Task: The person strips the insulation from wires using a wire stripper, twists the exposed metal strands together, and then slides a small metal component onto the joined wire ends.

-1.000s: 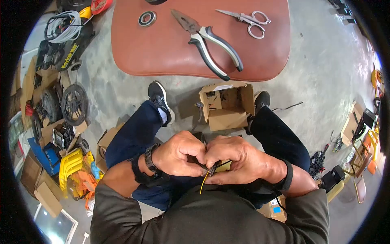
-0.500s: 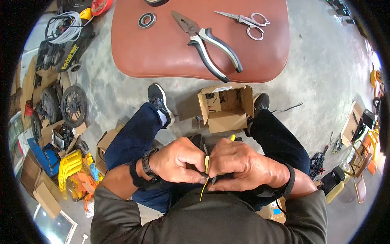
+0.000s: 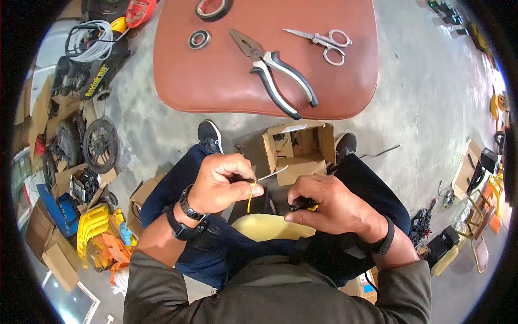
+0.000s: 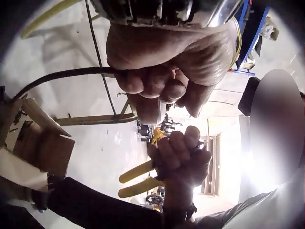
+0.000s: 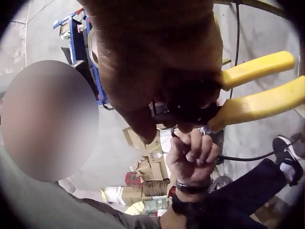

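Note:
My left hand (image 3: pixel 221 183) pinches a black cable (image 4: pixel 62 74) near its end. A thin yellow wire (image 3: pixel 250 198) hangs down at the fingertips, and a pale wire (image 3: pixel 273 174) sticks out to the right. The cable trails away from the curled fingers in the left wrist view. To the right, apart from the wires, my right hand (image 3: pixel 332 208) grips a pair of yellow-handled pliers (image 5: pixel 262 105) by the dark head part. Both yellow handles point out past the little-finger side. The hand's palm hides most of the tool's head.
On a brown padded seat (image 3: pixel 183 81) ahead lie combination pliers (image 3: pixel 263 59), folding scissors (image 3: pixel 327 41), a bearing (image 3: pixel 199 39) and a black tape roll (image 3: pixel 211 7). An open cardboard box (image 3: pixel 302 170) stands between the feet. Wheels (image 3: pixel 101 146) and boxes crowd the left side.
The hands, close together before, have parted. My left hand moved forward and left with the cable, and the pale wire now shows. The right hand moved right with the yellow-handled pliers.

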Tool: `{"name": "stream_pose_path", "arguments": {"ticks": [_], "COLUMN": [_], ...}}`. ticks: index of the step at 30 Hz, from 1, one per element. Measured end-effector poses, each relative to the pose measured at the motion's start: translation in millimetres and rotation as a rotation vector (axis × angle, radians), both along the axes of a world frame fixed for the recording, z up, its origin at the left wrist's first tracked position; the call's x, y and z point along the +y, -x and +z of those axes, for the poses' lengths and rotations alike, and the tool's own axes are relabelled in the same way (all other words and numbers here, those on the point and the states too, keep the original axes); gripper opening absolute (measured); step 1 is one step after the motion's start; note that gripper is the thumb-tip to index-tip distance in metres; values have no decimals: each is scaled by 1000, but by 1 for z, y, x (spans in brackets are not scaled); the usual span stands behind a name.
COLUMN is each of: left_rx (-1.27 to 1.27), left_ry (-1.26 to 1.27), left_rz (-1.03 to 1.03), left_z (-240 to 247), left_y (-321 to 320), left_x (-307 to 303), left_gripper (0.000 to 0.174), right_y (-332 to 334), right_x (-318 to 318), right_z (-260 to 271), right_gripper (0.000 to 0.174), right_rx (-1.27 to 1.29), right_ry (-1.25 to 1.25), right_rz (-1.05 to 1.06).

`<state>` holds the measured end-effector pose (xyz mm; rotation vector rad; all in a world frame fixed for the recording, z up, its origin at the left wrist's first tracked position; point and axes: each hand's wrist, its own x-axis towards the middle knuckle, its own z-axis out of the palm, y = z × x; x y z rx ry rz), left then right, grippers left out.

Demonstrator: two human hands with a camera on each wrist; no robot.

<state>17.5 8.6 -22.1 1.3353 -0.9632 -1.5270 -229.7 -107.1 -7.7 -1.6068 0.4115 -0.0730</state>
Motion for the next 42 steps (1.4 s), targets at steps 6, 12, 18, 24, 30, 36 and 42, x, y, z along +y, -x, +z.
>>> {"name": "stream_pose_path", "arguments": {"ticks": [6,12,18,24,30,36,42], "left_rx": [67,99,25,2,-15,-87,-141], "left_ry": [-60,-82,-45,6,14,15,62], "left_rz": [63,103,107,101,145,190,243], "left_z": [-8,-9,-11,-18,-16,-14,-15], "left_y": [8,11,11,17,23,27,32], "left_x": [1,-4,-6,-6,-10,-12,-11], "left_gripper": [21,19,18,17,18,21,22], "right_y": [0,-1,-4,-6,-5,-3,-9], "right_x": [9,18,26,20,10,-8,-19], "right_z": [-13,-25,-28,-28,-22,-20,-10], "right_gripper": [24,22,22,16,12,13,20], "right_rx": [-9,-12,121,117,49,50,113], "right_ry": [60,257,429,466,343,402,172], "right_rz": [30,99,159,132,19,73,-49]}}
